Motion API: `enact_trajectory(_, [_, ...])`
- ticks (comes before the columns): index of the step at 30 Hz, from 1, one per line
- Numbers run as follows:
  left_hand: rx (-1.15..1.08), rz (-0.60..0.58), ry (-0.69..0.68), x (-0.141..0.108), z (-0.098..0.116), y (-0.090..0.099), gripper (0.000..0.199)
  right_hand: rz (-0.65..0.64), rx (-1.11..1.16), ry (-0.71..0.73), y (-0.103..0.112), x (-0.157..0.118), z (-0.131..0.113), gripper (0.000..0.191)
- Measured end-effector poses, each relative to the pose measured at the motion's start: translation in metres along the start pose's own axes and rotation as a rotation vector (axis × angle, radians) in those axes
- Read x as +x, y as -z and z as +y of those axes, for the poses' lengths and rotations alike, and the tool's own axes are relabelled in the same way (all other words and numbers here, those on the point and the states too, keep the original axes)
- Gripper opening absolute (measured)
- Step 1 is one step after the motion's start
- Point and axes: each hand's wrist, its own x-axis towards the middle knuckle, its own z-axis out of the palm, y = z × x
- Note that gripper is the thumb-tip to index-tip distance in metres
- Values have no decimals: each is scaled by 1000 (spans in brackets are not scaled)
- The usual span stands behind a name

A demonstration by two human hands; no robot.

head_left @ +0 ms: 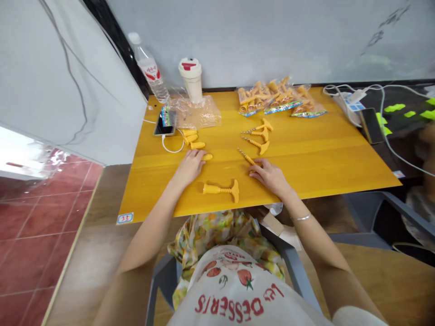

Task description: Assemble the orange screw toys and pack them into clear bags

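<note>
My left hand (190, 166) is closed on a short yellow sleeve (207, 157) at the left of the table. Beyond it lie several more yellow sleeves (197, 145). In my right hand (267, 173) is a yellow corkscrew (246, 156), its metal spiral pointing away and to the left; the fingers hide its handle. Several loose corkscrews (261, 146) with T-shaped handles rest just beyond that hand. Between my hands, near the front edge, lies a corkscrew with its sleeve fitted over the spiral (220, 189).
Packed bags of yellow parts (278, 98) lie at the table's back. At back left are a water bottle (152, 74), a white cup (191, 81), an opened plastic bag (204, 111) and a charging phone (165, 123). Another phone (371, 126) and cables lie right, beside a partly seen person.
</note>
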Motion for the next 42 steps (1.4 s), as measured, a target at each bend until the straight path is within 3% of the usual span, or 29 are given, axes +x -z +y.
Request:
enact_trajectory(2, [-125, 27, -9, 9, -2, -6, 29, 50, 156, -14, 1, 5, 2, 39])
enact_trajectory(5, [-466, 84, 39, 25, -1, -13, 29, 161, 564, -34, 7, 27, 6, 45])
enact_trajectory(9, [-1101, 175, 262, 37, 8, -18, 43, 172, 1004, -191, 12, 74, 10, 50])
enact_trajectory(12, [-1340, 273, 432, 32, 14, -18, 48, 266, 1094, -381, 3, 102, 9, 58])
enact_trajectory(15, [-1403, 303, 513, 26, 20, -18, 45, 326, 1044, -462, -10, 112, 8, 62])
enact_trajectory(18, [-1400, 252, 532, 25, 24, -19, 44, 323, 1047, -456, -16, 107, 7, 60])
enact_trajectory(26, [-1339, 200, 533, 26, 31, -27, 47, 270, 1147, -377, -10, 99, -2, 58])
enact_trajectory(34, [-1222, -24, 372, 19, 40, -33, 46, 157, 1237, -369, -11, 97, -24, 59])
enact_trajectory(36, [-1210, -33, 341, 19, 41, -33, 47, 134, 1312, -396, -13, 97, -26, 55])
enact_trajectory(39, [-1252, 32, 350, 21, 37, -33, 46, 24, 1408, -433, -15, 96, -23, 53])
enact_trajectory(42, [-1323, 105, 408, 24, 33, -32, 45, -181, 1491, -375, -11, 95, -17, 63])
